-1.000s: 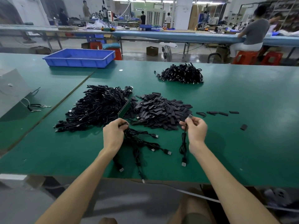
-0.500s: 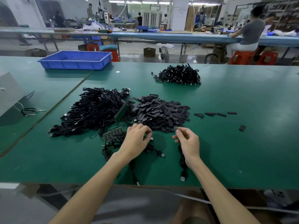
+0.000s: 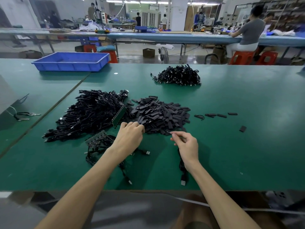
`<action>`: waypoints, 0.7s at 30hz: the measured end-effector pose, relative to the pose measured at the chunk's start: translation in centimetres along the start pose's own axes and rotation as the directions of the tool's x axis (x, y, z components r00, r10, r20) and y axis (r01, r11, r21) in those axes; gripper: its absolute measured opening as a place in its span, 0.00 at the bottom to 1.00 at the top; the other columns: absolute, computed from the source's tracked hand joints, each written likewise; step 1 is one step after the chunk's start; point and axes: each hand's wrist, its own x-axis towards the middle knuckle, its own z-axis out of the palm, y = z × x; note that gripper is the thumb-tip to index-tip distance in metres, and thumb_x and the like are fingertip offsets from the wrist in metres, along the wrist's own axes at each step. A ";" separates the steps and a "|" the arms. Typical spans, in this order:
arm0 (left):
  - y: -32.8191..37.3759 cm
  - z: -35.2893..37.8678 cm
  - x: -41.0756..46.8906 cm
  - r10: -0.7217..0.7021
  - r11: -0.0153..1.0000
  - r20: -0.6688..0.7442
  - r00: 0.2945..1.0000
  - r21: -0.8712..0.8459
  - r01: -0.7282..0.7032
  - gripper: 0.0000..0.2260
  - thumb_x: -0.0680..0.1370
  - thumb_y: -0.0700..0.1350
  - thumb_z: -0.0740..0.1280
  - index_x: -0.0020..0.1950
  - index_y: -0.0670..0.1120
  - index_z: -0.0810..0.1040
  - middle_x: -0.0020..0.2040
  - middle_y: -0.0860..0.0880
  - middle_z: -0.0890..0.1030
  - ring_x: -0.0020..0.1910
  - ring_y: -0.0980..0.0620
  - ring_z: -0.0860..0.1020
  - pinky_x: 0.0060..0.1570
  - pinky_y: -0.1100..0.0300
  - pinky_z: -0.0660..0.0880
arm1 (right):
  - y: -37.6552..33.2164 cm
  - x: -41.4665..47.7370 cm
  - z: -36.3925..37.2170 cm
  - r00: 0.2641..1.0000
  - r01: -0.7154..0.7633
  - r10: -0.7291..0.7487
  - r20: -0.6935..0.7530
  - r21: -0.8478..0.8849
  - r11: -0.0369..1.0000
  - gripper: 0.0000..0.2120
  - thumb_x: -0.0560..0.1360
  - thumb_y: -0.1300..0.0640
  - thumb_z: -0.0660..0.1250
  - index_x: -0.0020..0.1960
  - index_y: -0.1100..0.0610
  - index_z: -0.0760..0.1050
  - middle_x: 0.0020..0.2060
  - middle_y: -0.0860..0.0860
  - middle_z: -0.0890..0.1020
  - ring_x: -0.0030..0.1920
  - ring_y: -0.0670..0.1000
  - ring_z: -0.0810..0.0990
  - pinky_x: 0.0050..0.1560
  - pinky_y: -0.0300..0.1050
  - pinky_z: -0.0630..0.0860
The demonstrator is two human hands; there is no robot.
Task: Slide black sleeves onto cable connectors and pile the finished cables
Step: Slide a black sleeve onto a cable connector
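A heap of black sleeves [image 3: 162,114] lies mid-table, with a big tangle of black cables [image 3: 90,113] to its left and a smaller cable pile [image 3: 179,76] farther back. My left hand [image 3: 130,138] reaches the near edge of the sleeve heap, fingers curled at a sleeve; the grip itself is hidden. My right hand [image 3: 187,145] pinches the small connector end of a black cable [image 3: 182,169], which hangs down under the wrist to a USB plug. A few loose cables [image 3: 125,176] lie under my left forearm.
A small circuit board [image 3: 97,138] lies left of my left hand, and a green fixture [image 3: 118,115] leans between the cables and sleeves. Stray sleeves [image 3: 216,115] lie to the right. A blue tray [image 3: 71,61] stands back left. People work at the far bench.
My left hand let go of the cable bundle at the left and moved right to the sleeve heap. My right hand came down and slightly left with its cable.
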 end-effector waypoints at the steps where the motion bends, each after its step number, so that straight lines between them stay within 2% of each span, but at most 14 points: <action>1: 0.7 0.2 0.4 0.003 0.999 -0.039 0.999 -0.047 -0.005 0.09 0.83 0.43 0.63 0.60 0.49 0.80 0.57 0.51 0.79 0.59 0.49 0.76 0.63 0.53 0.66 | -0.1 0.0 0.0 1.000 0.005 -0.005 0.004 -0.005 1.000 0.06 0.80 0.59 0.72 0.49 0.50 0.85 0.51 0.52 0.86 0.47 0.44 0.86 0.45 0.38 0.81; 4: 2.7 1.5 1.7 0.032 0.994 -0.054 0.998 -0.100 -0.037 0.11 0.83 0.46 0.64 0.65 0.47 0.77 0.60 0.49 0.77 0.62 0.47 0.75 0.62 0.53 0.69 | -0.2 -0.1 0.0 1.000 0.015 -0.014 0.012 -0.023 1.000 0.07 0.80 0.60 0.72 0.48 0.49 0.84 0.51 0.52 0.85 0.47 0.44 0.86 0.47 0.40 0.82; 8: 4.2 3.6 3.1 0.027 0.999 0.006 1.000 -0.028 -0.027 0.13 0.84 0.47 0.64 0.68 0.47 0.75 0.63 0.48 0.74 0.64 0.46 0.73 0.62 0.54 0.69 | -0.1 -0.3 0.0 0.999 0.032 -0.033 -0.003 -0.056 0.998 0.05 0.81 0.61 0.71 0.52 0.53 0.85 0.51 0.52 0.84 0.46 0.43 0.86 0.46 0.38 0.82; 11: 4.2 4.1 3.4 -0.024 1.000 -0.003 1.000 -0.018 0.023 0.10 0.84 0.46 0.63 0.65 0.48 0.76 0.60 0.48 0.75 0.62 0.46 0.74 0.62 0.55 0.67 | -0.1 -0.3 0.0 0.999 0.038 -0.038 0.001 -0.078 0.996 0.05 0.81 0.61 0.71 0.53 0.56 0.85 0.51 0.52 0.83 0.45 0.42 0.85 0.46 0.36 0.81; 15: 3.6 4.1 3.3 -0.020 0.999 -0.066 0.998 -0.040 0.017 0.07 0.83 0.48 0.66 0.59 0.48 0.79 0.58 0.48 0.74 0.59 0.46 0.73 0.60 0.55 0.66 | -0.2 -0.2 0.2 0.999 0.039 -0.038 0.015 -0.097 0.995 0.05 0.81 0.61 0.71 0.51 0.54 0.85 0.50 0.52 0.84 0.45 0.42 0.85 0.47 0.39 0.82; 18: 3.8 3.6 2.8 -0.028 0.995 -0.135 0.990 -0.095 0.015 0.06 0.82 0.46 0.67 0.54 0.47 0.82 0.59 0.48 0.75 0.59 0.46 0.73 0.62 0.53 0.64 | -0.2 -0.2 0.4 0.999 0.039 -0.037 0.020 -0.115 0.993 0.05 0.80 0.60 0.71 0.51 0.51 0.84 0.50 0.52 0.84 0.45 0.42 0.84 0.48 0.40 0.82; 21: 4.7 2.7 2.2 -0.065 0.975 -0.201 0.977 -0.219 0.020 0.03 0.81 0.45 0.68 0.51 0.48 0.82 0.55 0.51 0.79 0.56 0.49 0.76 0.61 0.53 0.62 | -0.1 -0.2 0.4 0.999 0.042 -0.039 0.031 -0.124 0.991 0.05 0.80 0.59 0.72 0.51 0.51 0.85 0.51 0.49 0.83 0.47 0.38 0.82 0.49 0.39 0.82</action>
